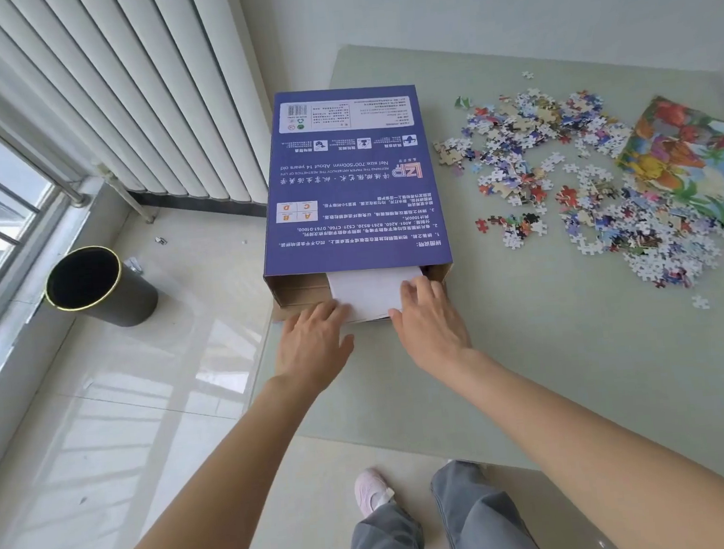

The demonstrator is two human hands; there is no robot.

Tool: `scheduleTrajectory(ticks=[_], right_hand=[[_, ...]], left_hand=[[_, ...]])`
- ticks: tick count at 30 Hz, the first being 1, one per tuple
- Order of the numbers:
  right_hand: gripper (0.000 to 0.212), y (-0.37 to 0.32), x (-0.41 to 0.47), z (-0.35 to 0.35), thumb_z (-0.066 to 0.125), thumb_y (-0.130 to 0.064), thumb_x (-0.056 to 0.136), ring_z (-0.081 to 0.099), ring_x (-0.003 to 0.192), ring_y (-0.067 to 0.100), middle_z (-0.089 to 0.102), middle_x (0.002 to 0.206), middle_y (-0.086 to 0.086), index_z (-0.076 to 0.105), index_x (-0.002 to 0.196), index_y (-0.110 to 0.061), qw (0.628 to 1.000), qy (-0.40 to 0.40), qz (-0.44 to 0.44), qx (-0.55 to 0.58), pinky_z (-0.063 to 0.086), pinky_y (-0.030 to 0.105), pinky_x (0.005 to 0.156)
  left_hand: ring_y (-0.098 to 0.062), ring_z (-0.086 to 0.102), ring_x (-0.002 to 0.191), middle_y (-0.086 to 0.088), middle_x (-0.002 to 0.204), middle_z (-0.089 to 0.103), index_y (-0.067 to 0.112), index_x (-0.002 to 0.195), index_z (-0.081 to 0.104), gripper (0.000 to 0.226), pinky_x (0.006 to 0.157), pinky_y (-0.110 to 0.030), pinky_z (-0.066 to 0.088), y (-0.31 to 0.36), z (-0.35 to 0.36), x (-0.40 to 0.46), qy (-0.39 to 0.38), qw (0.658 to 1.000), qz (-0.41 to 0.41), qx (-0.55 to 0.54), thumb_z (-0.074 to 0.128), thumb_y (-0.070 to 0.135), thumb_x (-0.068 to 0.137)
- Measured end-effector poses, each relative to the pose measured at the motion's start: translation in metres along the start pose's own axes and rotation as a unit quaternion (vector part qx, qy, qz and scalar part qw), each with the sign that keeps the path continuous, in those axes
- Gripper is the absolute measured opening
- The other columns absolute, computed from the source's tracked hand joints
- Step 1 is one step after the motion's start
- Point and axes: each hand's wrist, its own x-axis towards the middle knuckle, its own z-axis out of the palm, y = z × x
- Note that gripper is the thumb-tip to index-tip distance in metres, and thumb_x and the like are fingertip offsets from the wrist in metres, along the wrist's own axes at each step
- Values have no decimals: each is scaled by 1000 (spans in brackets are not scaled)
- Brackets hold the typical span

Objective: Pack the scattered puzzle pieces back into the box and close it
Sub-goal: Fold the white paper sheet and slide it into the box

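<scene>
A blue puzzle box (349, 179) lies flat at the table's left edge, printed back up, its near end open. A white sheet or inner tray (373, 293) sticks out of that opening. My left hand (313, 342) rests on the sheet's left corner and the brown flap. My right hand (428, 323) grips the sheet's right side. Scattered puzzle pieces (562, 178) cover the table to the right of the box. A joined, colourful puzzle section (691, 158) lies at the far right.
The pale green glass table (535, 368) ends just left of the box. On the floor stand a black waste bin (99, 288) and a white radiator (139, 96). My legs and a pink shoe (370, 492) are below.
</scene>
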Motion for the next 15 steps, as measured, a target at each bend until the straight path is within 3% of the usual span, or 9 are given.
scheduleTrajectory(ticks=[2,3,5,6,8,10,12,15], right_hand=[[46,-1,-8,6,55,-29,87,60,105,32,61,113,15,58,119,4,998,30,-50,10,51,35,84],[49,-1,-11,11,49,-32,89,57,114,31,59,120,16,56,123,2,997,21,-77,2,48,35,92],[54,0,-13,15,35,-38,98,27,140,28,31,149,13,35,141,-5,995,-44,-90,4,23,35,114],[56,1,-11,17,31,-40,100,12,144,26,16,155,9,24,146,-10,994,-77,-74,14,12,35,117],[59,1,1,18,28,-44,99,1,145,25,6,157,7,17,148,-12,996,-77,-43,14,6,35,117],[61,-3,17,16,29,-46,98,5,145,27,10,155,7,19,147,-11,997,-66,-14,23,9,36,117],[62,-6,30,12,30,-47,98,11,143,28,14,154,6,21,147,-11,998,-63,1,27,12,37,116],[60,-9,25,14,31,-45,98,16,143,26,19,153,8,25,146,-9,999,-19,-10,34,13,34,116]], left_hand=[[-17,34,135,7,147,36,27,138,37,47,106,-33,28,-2,0,1,-2,1000,13,9,46,36,93],[-19,37,132,5,145,39,26,136,40,45,103,-34,30,-1,-1,1,10,1000,19,6,48,34,92],[-27,51,117,-2,131,52,18,125,53,37,91,-39,41,1,-6,4,72,996,40,-12,55,23,88],[-31,56,107,-5,121,57,15,116,59,33,82,-40,45,2,-9,7,113,992,46,-16,60,15,84],[-33,59,102,-7,117,59,13,111,60,40,77,-40,49,-2,-12,14,177,983,41,-11,65,5,73],[-33,49,122,-8,135,51,18,125,55,57,93,-43,44,-8,-16,22,167,985,37,4,63,2,70],[-27,25,140,-2,151,31,28,140,38,67,110,-44,25,-11,-18,26,111,993,18,17,55,6,79],[-22,8,145,5,156,15,36,145,20,71,115,-42,12,-12,-20,27,66,997,1,27,48,12,85]])
